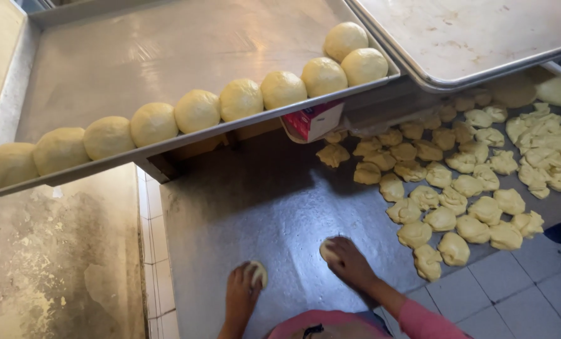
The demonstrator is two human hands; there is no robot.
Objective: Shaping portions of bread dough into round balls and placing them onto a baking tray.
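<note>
Dough balls (239,98): ten, on tray (136,56)

Both hands reach forward from the bottom edge of the view, palms turned down. The left hand (241,294) is cupped with its fingers curled over, wrist straight, the bare forearm running back toward the body. The right hand (349,260) lies farther forward and a little apart from the left, fingers bent and closed downward, its wrist angled to the right. The right forearm wears a pink sleeve pushed up above the wrist.
</note>
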